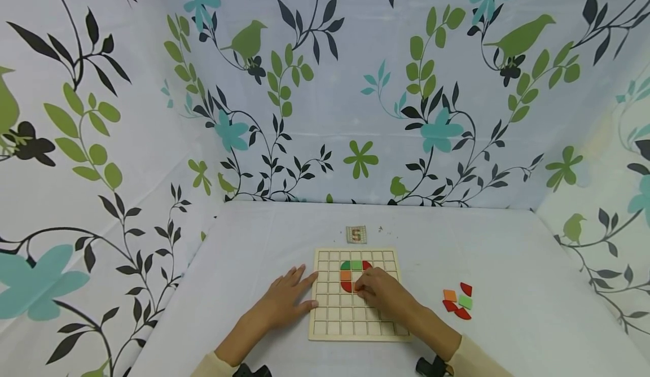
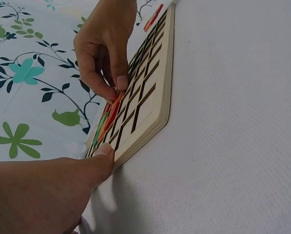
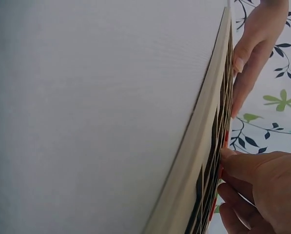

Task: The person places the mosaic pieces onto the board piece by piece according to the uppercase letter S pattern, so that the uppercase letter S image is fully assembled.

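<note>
Right hand (image 1: 382, 293), thumb and forefinger together, pinches a flat orange piece (image 1: 356, 287) at a square, pale wooden grid board (image 1: 333, 313). Left hand (image 1: 286, 301), fingers apart, touches the board's left edge. Within the board sit a dark-green quarter-round (image 1: 346, 265), a light-green square (image 1: 356, 265), an orange square (image 1: 346, 275) and red quarter-rounds (image 1: 346, 287). Right of the board lie five loose coloured pieces (image 1: 449, 295).

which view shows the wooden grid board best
The head view: it looks down on the grid board, so its square cells show plainly, though the right hand covers some. The left wrist view shows it steeply slanted; the right wrist view, nearly edge-on.
</note>
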{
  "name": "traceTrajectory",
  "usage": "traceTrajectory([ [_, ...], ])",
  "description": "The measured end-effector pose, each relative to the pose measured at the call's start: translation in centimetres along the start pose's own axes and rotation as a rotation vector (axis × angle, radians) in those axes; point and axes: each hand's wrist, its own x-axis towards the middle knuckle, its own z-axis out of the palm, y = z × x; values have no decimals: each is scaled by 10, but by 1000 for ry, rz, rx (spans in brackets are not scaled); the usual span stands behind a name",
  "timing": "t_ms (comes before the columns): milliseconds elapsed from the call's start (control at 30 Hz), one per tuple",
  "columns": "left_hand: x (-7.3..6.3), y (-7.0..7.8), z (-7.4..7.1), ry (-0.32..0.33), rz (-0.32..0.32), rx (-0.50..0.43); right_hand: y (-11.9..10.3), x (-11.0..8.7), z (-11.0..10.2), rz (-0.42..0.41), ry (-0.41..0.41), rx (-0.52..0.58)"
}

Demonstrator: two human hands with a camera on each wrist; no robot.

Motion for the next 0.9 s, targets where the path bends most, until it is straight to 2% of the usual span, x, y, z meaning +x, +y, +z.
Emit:
traceTrajectory([
  [167, 1, 0, 0, 0, -2, -3, 1, -1, 0, -31, 12, -9],
  [300, 1, 0, 0, -2, -1, -3, 2, -5, -7, 18, 8, 6],
  [567, 0, 2, -1, 12, 1, -10, 21, -26, -45, 311, 26, 27],
  [767, 0, 2, 0, 11, 5, -10, 50, -61, -81, 403, 86, -11],
  [900, -1, 1, 0, 2, 2, -11, 71, -84, -102, 509, 62, -23],
])
